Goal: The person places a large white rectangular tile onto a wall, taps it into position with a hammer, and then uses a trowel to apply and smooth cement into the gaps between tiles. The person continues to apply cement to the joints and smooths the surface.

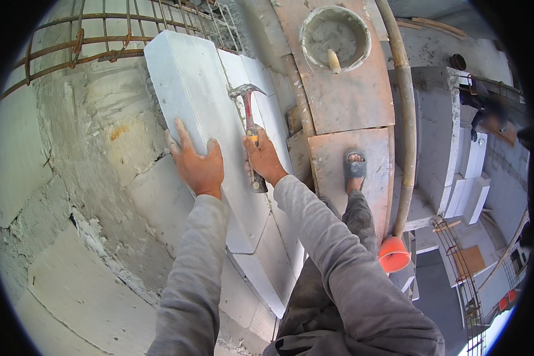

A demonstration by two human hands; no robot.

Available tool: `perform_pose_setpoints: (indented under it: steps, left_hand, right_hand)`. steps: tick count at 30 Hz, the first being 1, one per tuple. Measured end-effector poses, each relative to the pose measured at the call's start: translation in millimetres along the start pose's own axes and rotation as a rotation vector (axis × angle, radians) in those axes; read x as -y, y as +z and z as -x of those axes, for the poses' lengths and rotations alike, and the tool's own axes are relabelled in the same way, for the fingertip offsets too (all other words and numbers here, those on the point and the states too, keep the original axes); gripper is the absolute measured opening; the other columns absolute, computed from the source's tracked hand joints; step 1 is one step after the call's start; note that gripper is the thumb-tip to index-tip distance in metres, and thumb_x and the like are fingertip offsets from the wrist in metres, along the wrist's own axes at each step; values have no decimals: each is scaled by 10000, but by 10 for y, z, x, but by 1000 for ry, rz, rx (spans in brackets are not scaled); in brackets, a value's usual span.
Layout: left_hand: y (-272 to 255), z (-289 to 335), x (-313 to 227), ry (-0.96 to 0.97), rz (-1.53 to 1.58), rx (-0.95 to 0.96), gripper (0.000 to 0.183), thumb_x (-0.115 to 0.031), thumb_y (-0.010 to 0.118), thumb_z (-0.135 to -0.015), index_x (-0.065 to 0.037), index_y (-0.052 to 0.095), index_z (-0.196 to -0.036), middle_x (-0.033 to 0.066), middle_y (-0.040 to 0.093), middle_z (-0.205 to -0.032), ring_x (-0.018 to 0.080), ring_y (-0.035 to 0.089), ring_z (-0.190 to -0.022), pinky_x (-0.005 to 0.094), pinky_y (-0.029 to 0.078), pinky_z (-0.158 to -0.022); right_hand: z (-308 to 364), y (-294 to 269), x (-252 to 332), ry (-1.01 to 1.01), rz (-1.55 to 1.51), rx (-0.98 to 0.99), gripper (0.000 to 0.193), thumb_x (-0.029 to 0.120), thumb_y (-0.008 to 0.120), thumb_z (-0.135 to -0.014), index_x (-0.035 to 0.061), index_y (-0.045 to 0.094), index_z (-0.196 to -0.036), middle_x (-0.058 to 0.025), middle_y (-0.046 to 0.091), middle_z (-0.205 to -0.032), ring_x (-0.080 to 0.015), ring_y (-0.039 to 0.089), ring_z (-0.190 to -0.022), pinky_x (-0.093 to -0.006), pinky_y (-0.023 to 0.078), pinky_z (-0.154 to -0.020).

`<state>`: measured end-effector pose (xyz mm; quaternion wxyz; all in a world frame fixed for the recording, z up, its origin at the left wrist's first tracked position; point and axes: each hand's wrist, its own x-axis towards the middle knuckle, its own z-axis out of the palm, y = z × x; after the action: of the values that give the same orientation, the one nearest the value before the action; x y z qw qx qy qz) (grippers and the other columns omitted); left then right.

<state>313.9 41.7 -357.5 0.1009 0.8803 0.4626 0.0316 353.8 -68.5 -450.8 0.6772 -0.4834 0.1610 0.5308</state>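
Note:
A long white aerated concrete block (187, 89) lies slanting on the wall in front of me, with more pale blocks (261, 273) beside and below it. My left hand (199, 166) rests on the block's left side, fingers spread and thumb apart. Closed round the handle of a claw hammer (248, 111) is my right hand (263, 155). The hammer's metal head points away from me, above the block's right part, and its dark grip end sticks out below my fist. Whether the hammer touches the block I cannot tell.
Rusty rebar (95, 40) crosses the far left. To the right, a mortar bucket (366, 44) holding a wooden-handled tool (333, 61) stands on plank boards (344, 110), where my sandalled foot rests. A bamboo pole (404, 95) and orange bucket (394, 255) border them. Another person (492, 113) is far right.

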Motion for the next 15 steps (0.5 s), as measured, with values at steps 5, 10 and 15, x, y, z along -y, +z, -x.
perform_pose_setpoints:
  steps: [5, 10, 15]
  left_hand:
    - [-17, -1, -31, -46, -24, 41, 846, -191, 665, -768, -177, 285, -1523, 251, 245, -1525, 432, 319, -1382, 475, 364, -1096]
    - [-11, -14, 0, -25, -77, 23, 857, -198, 675, -760, -190, 287, -1523, 249, 250, -1525, 424, 340, -1374, 482, 386, -1078]
    - [-19, 1, 12, 7, -58, 17, 857, -200, 682, -754, -190, 298, -1520, 239, 242, -1533, 410, 334, -1381, 475, 395, -1067]
  right_hand:
    - [83, -8, 69, 6, -23, -75, 320, 291, 512, -1005, 78, 403, -1219, -24, 507, -657, -120, 506, -459, -288, 438, -395]
    - [24, 81, -35, 130, 107, -83, 337, 267, 506, -1006, 44, 400, -1235, -37, 532, -636, -124, 523, -460, -287, 450, -404]
    - [-15, 113, 73, -101, -22, -50, 244, 288, 524, -1000, 110, 424, -1133, -29, 517, -651, -116, 504, -434, -290, 442, -379]
